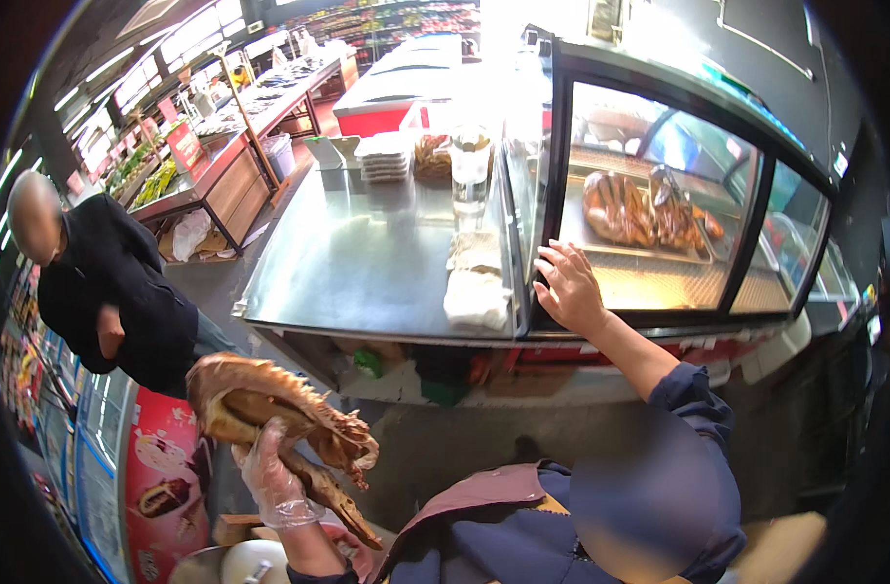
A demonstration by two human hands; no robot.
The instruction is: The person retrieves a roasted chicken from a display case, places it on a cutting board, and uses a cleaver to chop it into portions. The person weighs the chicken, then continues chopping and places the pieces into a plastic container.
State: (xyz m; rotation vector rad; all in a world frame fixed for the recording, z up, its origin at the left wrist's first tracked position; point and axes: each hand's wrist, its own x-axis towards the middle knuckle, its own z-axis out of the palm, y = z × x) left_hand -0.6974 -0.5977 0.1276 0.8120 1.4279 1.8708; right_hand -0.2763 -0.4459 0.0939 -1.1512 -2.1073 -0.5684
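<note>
In my left hand (270,477), which wears a clear plastic glove, is a browned roast poultry carcass (299,414). Its bones and ragged edge show, and my fingers close round its underside, clear of the counter. My bare right hand (570,289) rests on the dark frame at the left front corner of a glass display case (649,316), fingers spread and nothing held. Behind the glass, glossy brown roast meats (620,209) lie on a metal tray (649,248).
Left of the case stands a steel counter (357,263) with a folded white cloth (476,292), stacked clear trays (384,156) and a clear container (471,161). A person in dark clothes (119,292) stands at left, near a red-sided freezer (163,487). Produce stands (211,185) lie beyond.
</note>
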